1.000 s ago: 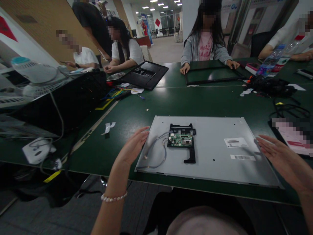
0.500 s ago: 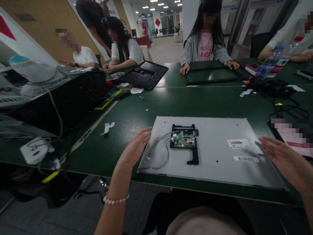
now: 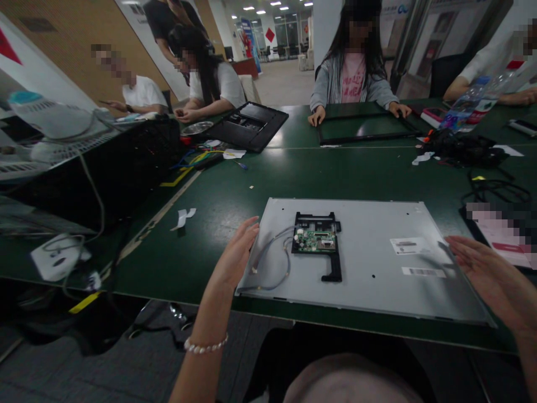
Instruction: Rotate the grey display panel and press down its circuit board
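A flat grey metal display panel [image 3: 361,291] lies back side up on the table in front of me. Mounted on it is a black plastic bracket [image 3: 335,266] holding a green circuit board [image 3: 314,240]. Grey cables [image 3: 288,263] curl from the board over the panel's left part. Along the panel's left edge rests my left hand [image 3: 235,251], fingers stretched out. My right hand [image 3: 482,271] is at the right edge, its fingers also straight. Both hands are at the edges; whether they press on them I cannot tell.
Across the green table [image 3: 235,190], a co-worker's hands rest on a black frame [image 3: 364,138]. A black monitor cover [image 3: 268,126] lies at the back left. Bottles [image 3: 461,109] and tangled black cables [image 3: 465,148] stand at right. Paper scraps [image 3: 182,218] lie left.
My left forearm has shifted slightly to the right, while its hand stays at the panel's left edge. The panel and my right hand look unmoved.
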Available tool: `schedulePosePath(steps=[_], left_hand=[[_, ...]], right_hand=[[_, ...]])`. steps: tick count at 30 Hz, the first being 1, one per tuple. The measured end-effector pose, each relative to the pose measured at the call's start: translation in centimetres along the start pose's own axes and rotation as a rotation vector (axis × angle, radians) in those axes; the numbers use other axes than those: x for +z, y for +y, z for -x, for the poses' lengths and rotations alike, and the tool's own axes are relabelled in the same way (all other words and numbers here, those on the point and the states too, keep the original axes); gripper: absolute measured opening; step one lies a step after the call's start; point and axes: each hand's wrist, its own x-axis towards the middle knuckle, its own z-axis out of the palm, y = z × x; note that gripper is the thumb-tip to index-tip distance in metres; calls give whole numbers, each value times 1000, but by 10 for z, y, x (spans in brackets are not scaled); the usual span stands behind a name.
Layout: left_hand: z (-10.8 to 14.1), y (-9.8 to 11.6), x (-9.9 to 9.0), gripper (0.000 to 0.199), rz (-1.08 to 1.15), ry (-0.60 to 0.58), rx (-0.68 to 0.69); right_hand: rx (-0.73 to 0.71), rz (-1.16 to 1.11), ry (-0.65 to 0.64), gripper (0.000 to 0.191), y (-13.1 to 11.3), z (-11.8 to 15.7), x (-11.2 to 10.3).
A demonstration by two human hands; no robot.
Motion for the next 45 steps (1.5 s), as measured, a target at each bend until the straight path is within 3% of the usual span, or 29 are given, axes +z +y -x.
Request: schedulePosePath(steps=[11,16,23,37,45], left_hand=[[2,-4,5,55,-91,31,32],[8,-1,11,55,-95,34,39],[12,-2,18,48,-112,60,43],[12,-7,23,43,-174,68,69],[7,-6,11,44,-102,59,72]], right_hand=[[-32,-34,17,33,10,-9,-8],[-11,-4,-1,36,4,-3,-7],[-61,12,2,25,3,0,-6],[-69,16,8,29,2,2,-3],[-14,115,-24,42,-2,7,-1]])
